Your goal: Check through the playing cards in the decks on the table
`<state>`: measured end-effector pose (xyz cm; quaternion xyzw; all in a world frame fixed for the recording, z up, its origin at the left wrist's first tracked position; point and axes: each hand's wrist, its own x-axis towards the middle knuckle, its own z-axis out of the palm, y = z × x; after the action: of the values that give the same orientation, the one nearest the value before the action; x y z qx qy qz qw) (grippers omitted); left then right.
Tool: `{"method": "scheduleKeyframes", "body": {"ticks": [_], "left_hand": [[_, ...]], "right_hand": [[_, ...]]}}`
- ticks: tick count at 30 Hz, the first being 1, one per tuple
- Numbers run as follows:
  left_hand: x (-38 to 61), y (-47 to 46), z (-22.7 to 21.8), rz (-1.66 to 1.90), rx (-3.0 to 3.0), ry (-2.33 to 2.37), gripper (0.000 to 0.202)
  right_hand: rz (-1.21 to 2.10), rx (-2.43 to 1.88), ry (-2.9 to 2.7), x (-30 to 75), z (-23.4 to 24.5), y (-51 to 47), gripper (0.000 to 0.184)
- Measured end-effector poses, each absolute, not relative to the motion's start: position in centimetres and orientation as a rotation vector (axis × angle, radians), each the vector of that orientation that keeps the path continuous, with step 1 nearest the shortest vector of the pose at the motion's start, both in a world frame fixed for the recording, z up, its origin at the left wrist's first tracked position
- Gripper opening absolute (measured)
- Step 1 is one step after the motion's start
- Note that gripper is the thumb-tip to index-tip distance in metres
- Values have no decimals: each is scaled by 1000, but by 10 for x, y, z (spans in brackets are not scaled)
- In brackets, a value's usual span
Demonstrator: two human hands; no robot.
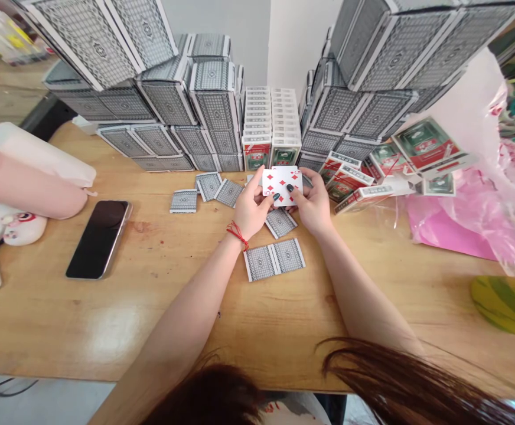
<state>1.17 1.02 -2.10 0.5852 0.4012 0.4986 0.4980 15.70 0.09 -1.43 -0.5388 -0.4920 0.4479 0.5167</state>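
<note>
Both hands hold playing cards (pixel 283 182) face up above the table, with a five of diamonds on the front. My left hand (pixel 254 203), a red string at its wrist, grips their left side with the thumb on the face. Around the right side closes my right hand (pixel 314 200), its thumb also on the face. Below the hands lie a patterned card piece (pixel 281 222) and a joined pair of patterned pieces (pixel 274 260). More patterned pieces (pixel 208 186) lie to the left of my left hand.
Grey patterned blocks (pixel 169 100) are stacked on the left and more (pixel 364 112) on the right. Between them stand two rows of card boxes (pixel 271 118). Loose card boxes (pixel 426 144) and pink plastic (pixel 452 227) lie at right, a phone (pixel 98 239) at left.
</note>
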Motion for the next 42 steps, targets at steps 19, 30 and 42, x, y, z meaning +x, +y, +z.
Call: {"method": "scheduleKeyframes", "body": {"ticks": [19,30,42], "left_hand": [[14,5,-8,1219,1362,961,53],[15,5,-12,1236,1414,946,53],[13,5,-17,1237,1517,920,54]], "right_hand": [[1093,-1236,-1139,157,-16,2,51],[1072,-1263,-1106,155,-15,2,53],[1122,-1285,-1087,157,-10,-1,37]]}}
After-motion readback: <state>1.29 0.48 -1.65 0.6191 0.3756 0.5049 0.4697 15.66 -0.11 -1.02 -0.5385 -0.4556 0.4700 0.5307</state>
